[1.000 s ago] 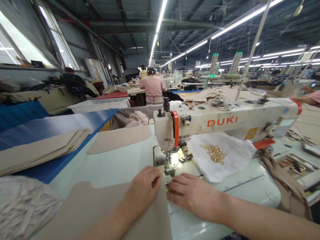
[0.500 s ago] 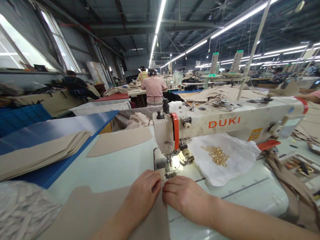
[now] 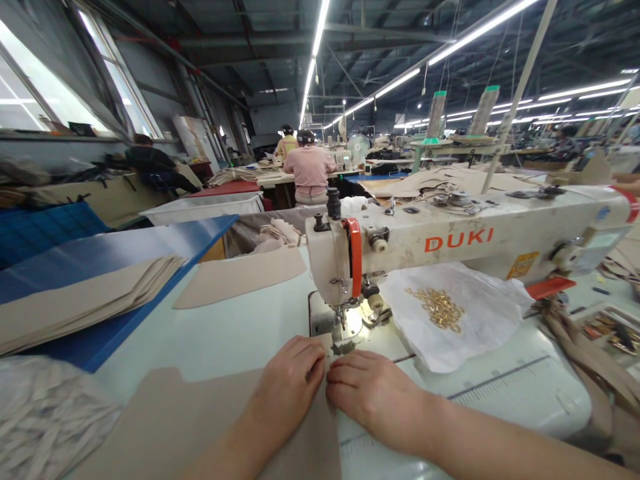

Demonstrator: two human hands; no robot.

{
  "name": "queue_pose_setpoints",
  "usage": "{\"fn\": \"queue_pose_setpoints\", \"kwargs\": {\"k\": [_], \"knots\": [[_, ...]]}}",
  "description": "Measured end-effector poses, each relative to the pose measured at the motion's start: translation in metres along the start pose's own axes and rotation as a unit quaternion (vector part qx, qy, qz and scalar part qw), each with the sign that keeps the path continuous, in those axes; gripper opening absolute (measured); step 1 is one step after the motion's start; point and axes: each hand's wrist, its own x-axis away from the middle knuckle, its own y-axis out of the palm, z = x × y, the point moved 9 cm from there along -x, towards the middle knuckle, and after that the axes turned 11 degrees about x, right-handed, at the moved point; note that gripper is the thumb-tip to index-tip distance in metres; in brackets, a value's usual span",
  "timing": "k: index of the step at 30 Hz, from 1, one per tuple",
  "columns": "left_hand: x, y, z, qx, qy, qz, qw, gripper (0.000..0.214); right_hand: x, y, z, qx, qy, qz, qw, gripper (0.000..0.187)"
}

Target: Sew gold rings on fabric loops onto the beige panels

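Note:
A beige fabric panel [image 3: 210,413] lies on the pale machine table in front of me, its narrow corner just short of the lit needle area. My left hand [image 3: 295,373] is closed on the panel near its right edge, fingers curled. Against that same edge, my right hand [image 3: 363,390] is closed too, its fingertips pinching the fabric. Both hands sit side by side, just in front of the sewing machine [image 3: 410,240], whose presser foot [image 3: 343,317] stands behind them. The fingertips' undersides are hidden.
Gold metal rings [image 3: 437,308] lie on a white sheet [image 3: 480,327] under the machine arm. A single beige piece [image 3: 245,277] rests behind left; stacked beige pieces [image 3: 90,293] lie on a blue board [image 3: 210,240]. A clear bag of strips [image 3: 50,413] sits left. Co-workers sit farther back.
The view has shifted slightly, so the machine appears a little farther right. Both hands keep nearly the same place and grip on the fabric panel.

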Motion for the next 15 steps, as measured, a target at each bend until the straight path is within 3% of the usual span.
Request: {"fn": "queue_pose_setpoints", "kwargs": {"k": [8,15], "knots": [[0.0004,0.0011,0.0008,0.002,-0.002,-0.004,1.0,0.021,-0.0011,-0.0013,-0.0013,0.008,0.008,0.0,1.0,0.008],[0.0014,0.0048,-0.0049,0.012,-0.042,-0.031,0.999,0.018,-0.0044,0.0009,0.0025,0.047,0.05,0.001,0.998,0.012]]}}
